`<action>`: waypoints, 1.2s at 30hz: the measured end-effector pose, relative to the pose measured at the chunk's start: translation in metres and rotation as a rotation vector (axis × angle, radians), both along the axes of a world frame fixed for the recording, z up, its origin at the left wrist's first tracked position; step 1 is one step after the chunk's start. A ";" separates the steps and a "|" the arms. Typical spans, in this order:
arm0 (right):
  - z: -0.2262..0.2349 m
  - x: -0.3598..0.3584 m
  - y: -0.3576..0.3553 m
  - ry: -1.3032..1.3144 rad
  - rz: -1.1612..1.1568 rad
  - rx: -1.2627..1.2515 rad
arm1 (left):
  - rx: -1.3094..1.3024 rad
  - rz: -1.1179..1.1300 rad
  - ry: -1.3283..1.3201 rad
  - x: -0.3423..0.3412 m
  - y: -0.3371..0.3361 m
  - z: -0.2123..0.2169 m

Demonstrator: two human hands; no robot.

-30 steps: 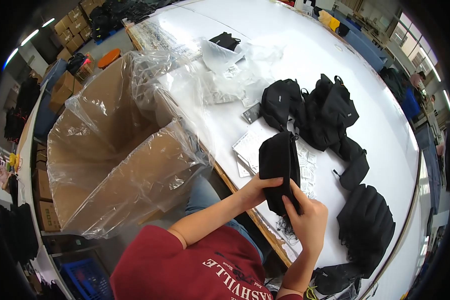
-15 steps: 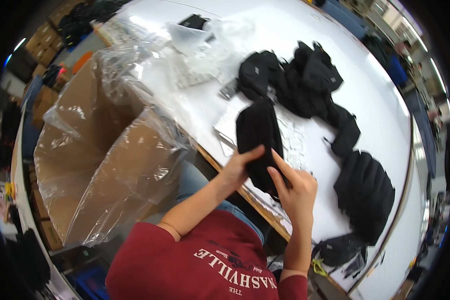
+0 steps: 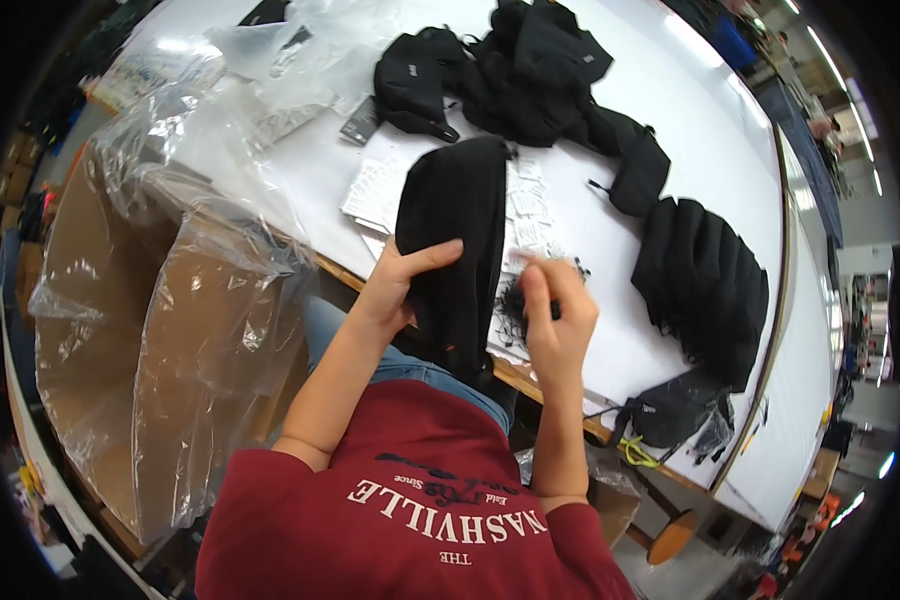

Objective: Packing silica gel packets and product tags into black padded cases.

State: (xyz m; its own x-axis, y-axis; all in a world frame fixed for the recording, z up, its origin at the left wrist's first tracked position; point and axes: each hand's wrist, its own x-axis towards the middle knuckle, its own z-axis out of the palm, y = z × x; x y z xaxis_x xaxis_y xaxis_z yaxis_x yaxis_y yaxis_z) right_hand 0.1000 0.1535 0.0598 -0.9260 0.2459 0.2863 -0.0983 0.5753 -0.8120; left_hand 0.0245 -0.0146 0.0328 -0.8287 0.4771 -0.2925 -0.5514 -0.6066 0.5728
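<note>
Black pouch (image 3: 455, 200), mid-frame, now rests in the left hand (image 3: 400, 282) alone, grip pinching its left edge! Right hand (image 3: 562, 318) has just come off, curled beside it; whether that grip holds anything, cannot tell. Beyond, white labels (image 3: 528, 208) on the counter (image 3: 695, 120), then black bags (image 3: 542, 80), upper centre.
</note>
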 end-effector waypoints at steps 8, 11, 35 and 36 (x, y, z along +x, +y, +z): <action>0.026 -0.015 0.018 0.226 -0.115 0.072 | -0.132 -0.286 0.172 0.011 0.010 0.008; 0.025 -0.014 0.018 0.279 -0.151 0.212 | -0.147 -0.288 0.156 0.013 0.012 0.006; 0.037 0.002 0.002 0.124 0.115 0.443 | 0.058 -0.362 -0.212 0.014 0.004 -0.031; 0.037 0.003 0.001 0.135 0.125 0.459 | 0.068 -0.381 -0.227 0.017 0.003 -0.028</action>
State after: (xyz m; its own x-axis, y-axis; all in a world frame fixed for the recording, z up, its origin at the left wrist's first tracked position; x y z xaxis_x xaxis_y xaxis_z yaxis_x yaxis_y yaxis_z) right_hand 0.1028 0.1550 0.0971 -0.8878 -0.0444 0.4581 -0.2762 0.8476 -0.4530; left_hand 0.0420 -0.0113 0.0043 -0.5085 0.7603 -0.4042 -0.8499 -0.3678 0.3774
